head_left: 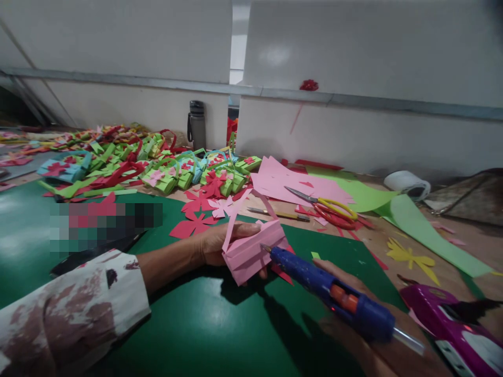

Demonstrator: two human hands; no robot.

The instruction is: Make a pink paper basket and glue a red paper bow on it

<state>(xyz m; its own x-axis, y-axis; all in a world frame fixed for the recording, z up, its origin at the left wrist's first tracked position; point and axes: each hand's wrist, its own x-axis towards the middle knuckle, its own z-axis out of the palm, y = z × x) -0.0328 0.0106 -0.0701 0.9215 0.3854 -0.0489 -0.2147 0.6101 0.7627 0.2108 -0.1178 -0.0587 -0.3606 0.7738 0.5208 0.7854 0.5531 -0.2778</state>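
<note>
A small pink paper handbag (251,256) with a thin paper handle is gripped by my left hand (218,243), thumb along its top edge and fingertips showing underneath. Held in my right hand (353,324) is a blue hot glue gun (334,288) with a clear glue stick poking out of its back end. The gun's metal nozzle meets the front flap of the handbag. Most of my right-hand fingers are hidden behind the gun. Red paper flowers (196,222) lie just beyond my left hand, beside a pale pink flower (220,207).
Finished green paper bags (161,178) crowd the back left. A grey bottle (197,125) stands at the wall. Yellow-handled scissors (334,206) and a box cutter (281,214) lie by pink paper sheets (298,186). A purple device (444,319) and white roll (406,185) are right.
</note>
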